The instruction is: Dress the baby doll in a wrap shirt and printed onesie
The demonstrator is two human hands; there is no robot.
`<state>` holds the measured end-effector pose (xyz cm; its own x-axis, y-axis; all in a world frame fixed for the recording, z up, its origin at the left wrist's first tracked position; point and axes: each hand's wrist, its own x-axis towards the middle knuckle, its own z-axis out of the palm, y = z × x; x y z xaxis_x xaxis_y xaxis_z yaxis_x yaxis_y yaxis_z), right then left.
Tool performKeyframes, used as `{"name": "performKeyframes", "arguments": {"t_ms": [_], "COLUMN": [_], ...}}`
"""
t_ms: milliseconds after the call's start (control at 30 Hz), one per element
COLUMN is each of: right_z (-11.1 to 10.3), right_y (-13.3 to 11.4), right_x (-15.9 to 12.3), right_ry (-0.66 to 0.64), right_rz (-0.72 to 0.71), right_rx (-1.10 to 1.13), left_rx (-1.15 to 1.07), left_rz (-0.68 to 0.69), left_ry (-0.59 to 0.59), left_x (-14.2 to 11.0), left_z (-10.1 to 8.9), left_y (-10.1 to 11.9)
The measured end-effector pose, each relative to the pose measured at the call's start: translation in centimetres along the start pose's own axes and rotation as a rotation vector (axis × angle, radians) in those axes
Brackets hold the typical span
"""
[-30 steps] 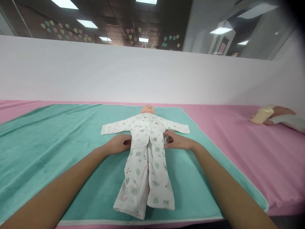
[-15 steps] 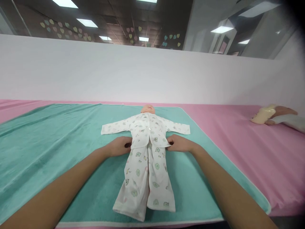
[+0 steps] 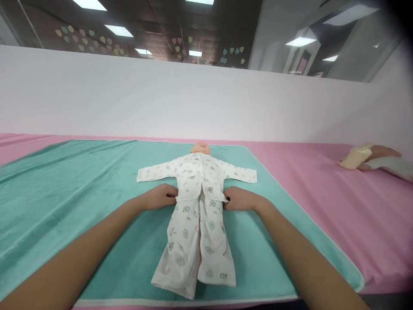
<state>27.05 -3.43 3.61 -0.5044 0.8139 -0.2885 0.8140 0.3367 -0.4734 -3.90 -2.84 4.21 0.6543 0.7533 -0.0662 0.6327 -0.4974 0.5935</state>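
A baby doll [image 3: 200,148] lies on its back with its head at the far end. It wears a white printed baby shirt [image 3: 189,177], sleeves stretched out to both sides, and matching baby pants [image 3: 184,234] whose legs point towards me. At the left corner of the shirt's hem, my left hand [image 3: 160,196] is closed, thumb and fingers pinching the fabric's edge. My right hand [image 3: 240,199] is closed on the opposite hem corner, its fingertips partly hidden by the cloth. The shirt overlaps the top of the pants, so the waistband is covered.
A teal blanket [image 3: 106,181] with a pale edge lies under the doll, over a pink sheet [image 3: 309,189]. On the right, a cream-coloured bottle [image 3: 355,156] lies beside tan and whitish items I cannot identify. A white wall [image 3: 193,99] rises behind.
The left thumb and fingers have closed together at the hem. My right hand has shifted slightly left and down with the shirt's corner, and the pants have moved slightly left.
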Motion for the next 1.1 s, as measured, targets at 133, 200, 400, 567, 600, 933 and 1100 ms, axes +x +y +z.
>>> {"name": "performKeyframes", "arguments": {"t_ms": [133, 200, 400, 567, 600, 933, 1100], "right_z": [-0.3, -0.7, -1.4, -0.4, -0.2, 0.5, 0.9], "right_y": [-0.1, -0.2, -1.9, -3.7, -3.9, -3.8, -5.2], "right_x": [-0.3, -0.5, -1.8, -1.9, -1.9, -1.5, -1.9], "right_ry": [-0.019, -0.04, -0.511, -0.665, -0.685, -0.7, -0.891], "right_rz": [0.011, -0.016, -0.07, 0.018, 0.019, -0.023, -0.011], "right_rx": [-0.006, 0.01, 0.299, 0.256, 0.257, 0.334, 0.296], "left_rx": [-0.085, -0.094, -0.073, -0.058, -0.057, -0.056, -0.053], "left_rz": [-0.069, -0.085, -0.087, -0.065, -0.057, -0.052, -0.062], "left_ry": [-0.075, -0.094, -0.121, -0.111, -0.107, -0.098, -0.085], "left_x": [-0.5, -0.6, -0.4, 0.0, 0.0, 0.0, 0.1], "left_z": [-0.7, -0.8, -0.5, -0.1, -0.1, 0.1, 0.2], "left_y": [-0.1, -0.1, -0.5, -1.1, -1.2, -1.2, -1.3]}}
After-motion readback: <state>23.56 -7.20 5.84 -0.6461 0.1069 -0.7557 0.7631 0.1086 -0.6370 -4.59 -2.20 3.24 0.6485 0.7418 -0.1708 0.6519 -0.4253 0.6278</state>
